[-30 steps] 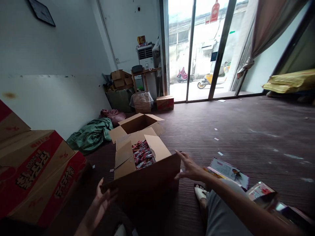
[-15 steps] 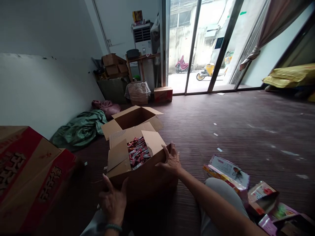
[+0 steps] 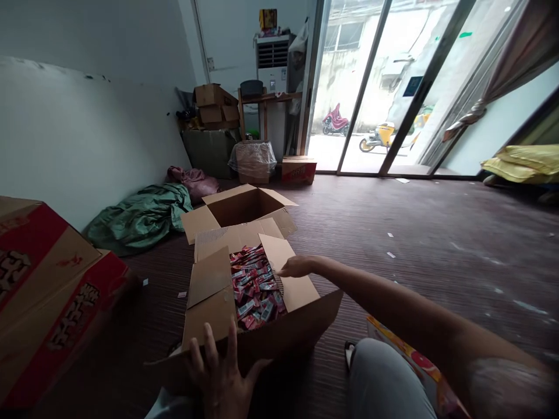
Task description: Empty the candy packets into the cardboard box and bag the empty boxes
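Note:
An open cardboard box [image 3: 209, 323], packed with small red wrapped packets [image 3: 257, 291], sits in front of me with its flaps folded outward. Across its near flap lies my left hand [image 3: 222, 361], fingers spread and pointing away from me, touching the cardboard. My right hand [image 3: 299, 266] reaches over the right flap [image 3: 301, 291]. Its fingers are bent together near the flap's inner edge, beside the packets; whatever is between the fingertips is hidden. Just behind stands a second open box [image 3: 240, 209], its bottom out of sight.
Red-and-brown printed cartons [image 3: 65, 302] stand close on the left. Green sacking [image 3: 144, 215] lies along the wall. By my right knee [image 3: 384, 378] is a colourful printed box [image 3: 419, 358], partly covered by my arm. Glass sliding doors [image 3: 375, 87] are at the back.
My right hand has gone from the box's near right corner to its right flap. My left hand has spread over the near flap, which now leans outward. The view has shifted left.

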### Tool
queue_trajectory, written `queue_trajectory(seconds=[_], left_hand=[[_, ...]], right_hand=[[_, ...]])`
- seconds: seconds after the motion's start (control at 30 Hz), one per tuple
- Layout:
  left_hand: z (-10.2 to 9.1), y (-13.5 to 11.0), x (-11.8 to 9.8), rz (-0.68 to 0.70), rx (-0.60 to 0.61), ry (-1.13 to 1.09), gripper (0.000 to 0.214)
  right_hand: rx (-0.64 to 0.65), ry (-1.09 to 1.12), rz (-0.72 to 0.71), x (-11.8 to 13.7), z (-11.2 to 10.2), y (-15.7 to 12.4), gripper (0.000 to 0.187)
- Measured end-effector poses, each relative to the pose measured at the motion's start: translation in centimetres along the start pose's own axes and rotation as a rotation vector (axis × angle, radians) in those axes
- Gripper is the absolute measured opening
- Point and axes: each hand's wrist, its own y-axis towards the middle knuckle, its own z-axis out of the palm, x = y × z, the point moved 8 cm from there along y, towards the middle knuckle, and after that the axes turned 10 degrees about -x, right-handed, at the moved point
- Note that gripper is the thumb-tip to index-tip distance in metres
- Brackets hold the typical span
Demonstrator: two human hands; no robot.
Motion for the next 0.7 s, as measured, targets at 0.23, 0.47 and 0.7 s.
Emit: queue_trajectory(seconds=[0.23, 0.47, 0.7], left_hand=[[2.0, 1.0, -0.1, -0.001, -0.081, -0.052, 0.093], [10.6, 4.2, 1.8, -0.143, 0.286, -0.061, 0.084], [19.5, 3.0, 6.1, -0.236, 0.549, 0.176, 0.091]], right_hand=[[0.537, 0.025, 0.190, -0.5, 9.2, 8.0, 0.035], [0.544, 0.185, 0.226, -1.7, 5.4, 11.1, 0.060], [-0.169, 0.052, 0.153, -5.0, -1.1, 17.2, 0.065]])
